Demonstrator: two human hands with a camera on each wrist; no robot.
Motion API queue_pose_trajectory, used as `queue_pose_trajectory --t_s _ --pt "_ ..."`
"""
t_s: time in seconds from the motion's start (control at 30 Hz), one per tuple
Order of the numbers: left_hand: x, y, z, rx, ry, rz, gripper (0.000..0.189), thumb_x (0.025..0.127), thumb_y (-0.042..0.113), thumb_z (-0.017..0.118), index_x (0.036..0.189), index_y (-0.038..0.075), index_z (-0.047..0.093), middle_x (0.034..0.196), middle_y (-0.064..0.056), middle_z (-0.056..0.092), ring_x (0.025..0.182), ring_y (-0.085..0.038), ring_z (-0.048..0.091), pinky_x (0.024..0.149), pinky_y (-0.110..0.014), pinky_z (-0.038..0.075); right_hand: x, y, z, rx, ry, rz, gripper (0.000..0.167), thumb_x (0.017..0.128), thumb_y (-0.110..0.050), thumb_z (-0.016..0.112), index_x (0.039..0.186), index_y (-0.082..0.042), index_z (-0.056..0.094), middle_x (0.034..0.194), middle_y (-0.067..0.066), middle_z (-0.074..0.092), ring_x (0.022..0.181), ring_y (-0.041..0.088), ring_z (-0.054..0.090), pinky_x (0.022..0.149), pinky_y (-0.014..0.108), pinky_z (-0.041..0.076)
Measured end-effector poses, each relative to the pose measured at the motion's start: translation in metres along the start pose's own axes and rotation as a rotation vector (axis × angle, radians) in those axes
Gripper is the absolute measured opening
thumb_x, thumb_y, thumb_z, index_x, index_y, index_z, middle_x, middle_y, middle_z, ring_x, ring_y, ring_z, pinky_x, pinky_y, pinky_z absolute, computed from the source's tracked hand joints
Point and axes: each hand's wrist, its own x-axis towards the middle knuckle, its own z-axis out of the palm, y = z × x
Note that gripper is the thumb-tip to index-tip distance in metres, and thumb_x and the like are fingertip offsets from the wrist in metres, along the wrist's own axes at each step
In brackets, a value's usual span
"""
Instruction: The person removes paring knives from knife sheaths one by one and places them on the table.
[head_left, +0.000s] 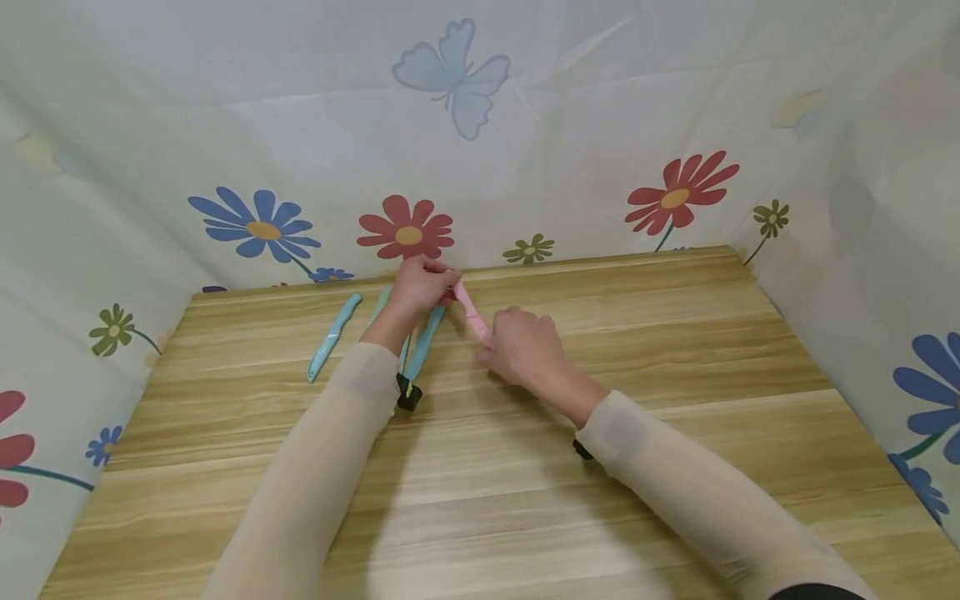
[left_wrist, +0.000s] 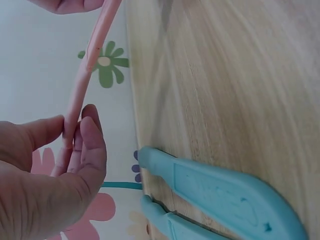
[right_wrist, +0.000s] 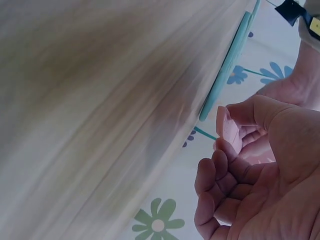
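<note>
A slim pink sheathed knife [head_left: 472,315] is held above the far part of the wooden table, slanting between both hands. My left hand [head_left: 418,290] pinches its far end between thumb and fingers, as the left wrist view shows on the pink knife [left_wrist: 81,90]. At the nearer end, my right hand [head_left: 525,346] pinches the wider pink part [right_wrist: 228,131] between thumb and forefinger. Beneath my left wrist lie a light-blue knife [head_left: 425,343] and a pale green strip-like item [head_left: 381,303], both partly hidden. Another light-blue knife [head_left: 333,337] lies farther left.
A wood-grain table [head_left: 480,500] spreads below both arms. Along its far edge rises a white cloth backdrop [head_left: 570,167] printed with flowers and a butterfly. A small black wrist-strap piece [head_left: 408,392] hangs under the left wrist.
</note>
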Motion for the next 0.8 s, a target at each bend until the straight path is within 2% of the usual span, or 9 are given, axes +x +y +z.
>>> queue_pose_trajectory --t_s 0.3,0.6,0.8 --pt "-0.014 0.002 -0.008 -0.178 -0.046 -0.007 0.035 0.105 0.016 0.069 0.129 -0.006 0.056 0.122 -0.018 0.063 0.087 -0.021 0.073 0.083 -0.033 0.062 -0.006 0.015 -0.006 0.035 0.057 -0.024 0.028 0.093 -0.038 0.079 0.086 -0.014 0.066 0.085 0.000 0.060 0.072 0.020 0.059 0.075 0.045 0.050" --pt "-0.032 0.001 -0.016 -0.284 -0.092 -0.022 0.027 0.104 0.017 0.071 0.116 -0.003 0.057 0.120 -0.018 0.064 0.091 -0.023 0.075 0.094 -0.042 0.060 -0.011 0.028 -0.008 0.066 0.119 -0.081 0.022 0.092 -0.030 0.081 0.097 -0.011 0.071 0.090 0.000 0.064 0.076 0.020 0.061 0.075 0.046 0.052" --pt "-0.046 -0.005 -0.020 -0.334 -0.112 -0.032 0.031 0.105 0.015 0.069 0.126 -0.005 0.060 0.121 -0.019 0.064 0.096 -0.025 0.075 0.092 -0.039 0.061 -0.015 0.035 -0.008 0.047 0.197 -0.147 0.017 0.091 -0.022 0.078 0.100 -0.008 0.074 0.091 0.004 0.067 0.077 0.022 0.064 0.071 0.046 0.055"
